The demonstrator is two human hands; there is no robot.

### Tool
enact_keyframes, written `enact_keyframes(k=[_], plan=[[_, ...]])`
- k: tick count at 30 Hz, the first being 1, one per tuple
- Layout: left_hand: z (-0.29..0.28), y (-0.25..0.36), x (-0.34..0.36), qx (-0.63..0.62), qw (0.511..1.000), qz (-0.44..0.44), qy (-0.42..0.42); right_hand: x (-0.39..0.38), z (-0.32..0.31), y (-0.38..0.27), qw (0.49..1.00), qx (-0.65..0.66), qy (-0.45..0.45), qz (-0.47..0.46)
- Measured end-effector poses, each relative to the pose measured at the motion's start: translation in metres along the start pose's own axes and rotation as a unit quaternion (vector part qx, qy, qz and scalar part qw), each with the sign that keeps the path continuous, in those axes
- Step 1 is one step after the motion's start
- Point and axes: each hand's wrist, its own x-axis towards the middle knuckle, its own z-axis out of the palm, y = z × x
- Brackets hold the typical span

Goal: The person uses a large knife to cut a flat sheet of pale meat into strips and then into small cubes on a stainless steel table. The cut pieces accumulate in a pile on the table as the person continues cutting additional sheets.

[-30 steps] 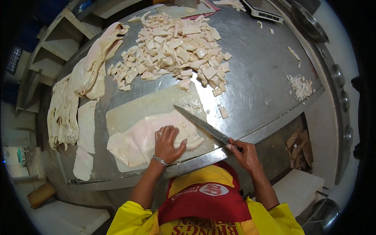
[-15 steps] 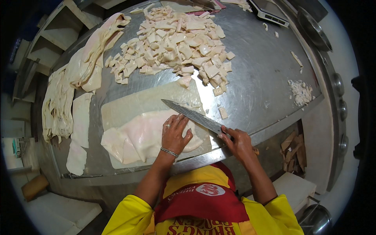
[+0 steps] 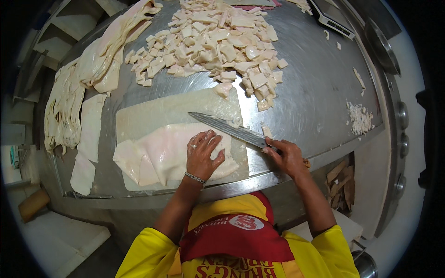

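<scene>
My left hand (image 3: 203, 152) rests palm down, fingers spread, on a pale, pinkish sheet of animal skin (image 3: 162, 141). The sheet lies partly folded on a thin whitish cutting board (image 3: 174, 109). A long knife (image 3: 227, 129) is gripped by its handle in my right hand (image 3: 286, 157), its tip pointing to the far left. The blade slants across the board along the skin's far right edge, just beyond my left fingertips. Whether the blade touches the skin I cannot tell. One small cut piece (image 3: 224, 89) sits at the board's far edge.
A large heap of cut skin pieces (image 3: 227, 44) covers the steel table (image 3: 315, 92) beyond the board. Long sheets of skin (image 3: 65, 109) are stacked at the left, beside narrow strips (image 3: 90, 125). White scraps (image 3: 359, 118) and a scale (image 3: 331, 21) lie at the right.
The view has shifted slightly. The knife lies at a somewhat flatter slant, and my right hand has moved a little away from me. My left hand stays on the skin.
</scene>
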Motion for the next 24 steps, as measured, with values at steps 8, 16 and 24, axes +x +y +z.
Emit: enact_keyframes(k=[8,16,24], plan=[[-0.003,0.003,0.001,-0.033,0.999,-0.018,0.013,-0.033,-0.029,0.035,1.000,-0.004,0.010,0.017],[0.001,0.002,-0.004,-0.030,0.999,-0.005,0.028,-0.051,-0.055,0.012,0.999,0.015,0.011,0.042],[0.001,0.003,-0.005,-0.036,0.999,-0.014,0.034,-0.037,-0.051,0.002,0.999,-0.042,-0.018,0.002]])
